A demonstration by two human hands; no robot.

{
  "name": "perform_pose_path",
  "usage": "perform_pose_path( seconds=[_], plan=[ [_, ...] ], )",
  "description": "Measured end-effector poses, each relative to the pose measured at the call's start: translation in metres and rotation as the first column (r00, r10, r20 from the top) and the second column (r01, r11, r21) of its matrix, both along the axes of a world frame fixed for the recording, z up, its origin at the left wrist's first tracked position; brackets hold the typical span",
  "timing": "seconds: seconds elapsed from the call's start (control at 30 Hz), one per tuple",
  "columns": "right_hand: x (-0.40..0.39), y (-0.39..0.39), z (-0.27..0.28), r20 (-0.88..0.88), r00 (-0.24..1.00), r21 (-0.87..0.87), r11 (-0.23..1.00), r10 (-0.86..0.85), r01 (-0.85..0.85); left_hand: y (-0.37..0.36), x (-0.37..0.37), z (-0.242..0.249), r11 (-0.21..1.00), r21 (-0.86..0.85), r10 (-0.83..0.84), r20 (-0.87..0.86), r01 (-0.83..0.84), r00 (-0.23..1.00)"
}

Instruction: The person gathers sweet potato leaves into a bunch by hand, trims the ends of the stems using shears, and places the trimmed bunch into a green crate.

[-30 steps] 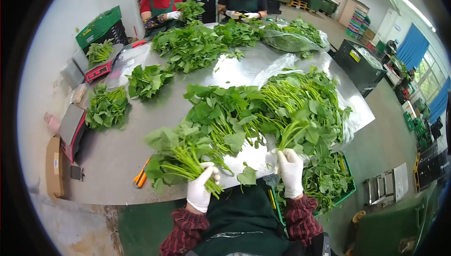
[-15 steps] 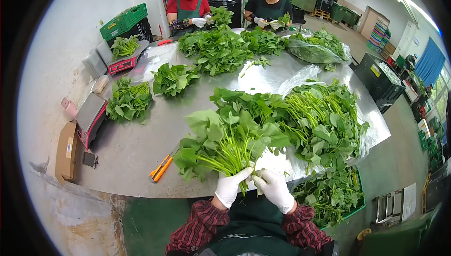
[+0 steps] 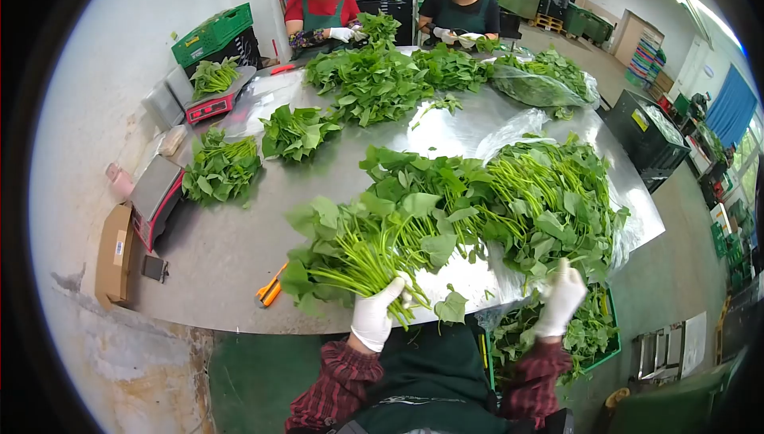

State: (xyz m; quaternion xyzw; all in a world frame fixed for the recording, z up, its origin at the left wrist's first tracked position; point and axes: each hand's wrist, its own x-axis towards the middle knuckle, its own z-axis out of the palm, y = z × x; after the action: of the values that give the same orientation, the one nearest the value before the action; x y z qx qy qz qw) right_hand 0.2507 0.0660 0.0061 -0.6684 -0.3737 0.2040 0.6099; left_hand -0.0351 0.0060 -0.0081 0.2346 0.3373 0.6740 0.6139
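Observation:
My left hand (image 3: 379,314), in a white glove, grips the stem ends of a bunch of leafy greens (image 3: 358,247) that lies over the near edge of the steel table (image 3: 223,251). My right hand (image 3: 562,299), also gloved, is off to the right at the edge of the big heap of greens (image 3: 525,195), fingers spread and touching its leaves. Whether it holds a stem I cannot tell.
An orange cutter (image 3: 271,286) lies left of my bunch. A green crate of greens (image 3: 581,330) sits below the table at right. Smaller bundles (image 3: 221,168) and two red scales (image 3: 153,199) line the left side. Two people work at the far end (image 3: 322,16).
My right hand left the bunch's stems and moved right to the big heap. My left hand lowered the bunch toward the table.

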Motion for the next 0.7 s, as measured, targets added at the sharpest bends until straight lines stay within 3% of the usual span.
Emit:
perform_pose_path(
  seconds=[0.1,0.13,0.17,0.2,0.23,0.27,0.37,0.4,0.5,0.57,0.67,0.7],
  plan=[
    [0.047,-0.004,-0.002,-0.029,0.998,-0.118,0.991,0.056,-0.059,0.002,-0.005,-0.001,0.999,-0.002,-0.049,-0.071,0.049,0.996],
    [0.022,-0.015,0.022,0.067,0.986,-0.143,0.979,0.155,-0.145,0.004,-0.003,-0.003,0.996,0.006,-0.084,-0.094,0.085,0.992],
    [0.006,-0.020,0.020,0.323,0.887,-0.124,0.944,0.331,-0.307,0.004,0.003,-0.006,0.995,0.005,-0.094,-0.086,0.095,0.992],
    [-0.006,-0.025,0.015,0.316,0.814,-0.171,0.873,0.488,-0.457,0.004,0.009,-0.006,0.995,0.007,-0.103,-0.085,0.104,0.991],
    [-0.029,-0.035,0.021,0.174,0.708,-0.249,0.726,0.684,-0.641,0.002,0.014,-0.004,0.991,-0.018,-0.134,-0.102,0.133,0.986],
    [-0.060,-0.044,0.036,-0.169,0.680,-0.322,0.612,0.713,-0.722,0.002,0.019,-0.002,0.986,-0.043,-0.164,-0.120,0.160,0.979],
    [-0.103,-0.049,0.015,-0.135,0.398,-0.271,0.353,0.907,-0.896,0.000,0.024,0.001,0.983,-0.075,-0.179,-0.143,0.170,0.973],
    [-0.114,-0.051,0.009,-0.218,0.407,-0.196,0.368,0.887,-0.909,-0.001,0.023,0.002,0.987,-0.081,-0.151,-0.156,0.139,0.976],
    [-0.121,-0.056,0.007,-0.299,0.454,-0.253,0.389,0.839,-0.886,-0.002,0.020,0.001,0.994,-0.085,-0.080,-0.127,0.070,0.989],
    [-0.127,-0.057,-0.001,-0.094,0.572,-0.329,0.517,0.815,-0.791,-0.003,0.023,-0.002,0.996,-0.088,-0.007,-0.080,0.000,0.997],
    [-0.132,-0.062,0.008,-0.005,0.632,-0.430,0.568,0.775,-0.701,-0.004,0.033,-0.002,0.993,-0.096,0.062,-0.116,-0.073,0.991],
    [-0.133,-0.063,0.004,0.097,0.659,-0.364,0.643,0.746,-0.674,-0.002,0.030,-0.014,0.999,-0.039,0.000,-0.082,-0.003,0.997]
  ],
)
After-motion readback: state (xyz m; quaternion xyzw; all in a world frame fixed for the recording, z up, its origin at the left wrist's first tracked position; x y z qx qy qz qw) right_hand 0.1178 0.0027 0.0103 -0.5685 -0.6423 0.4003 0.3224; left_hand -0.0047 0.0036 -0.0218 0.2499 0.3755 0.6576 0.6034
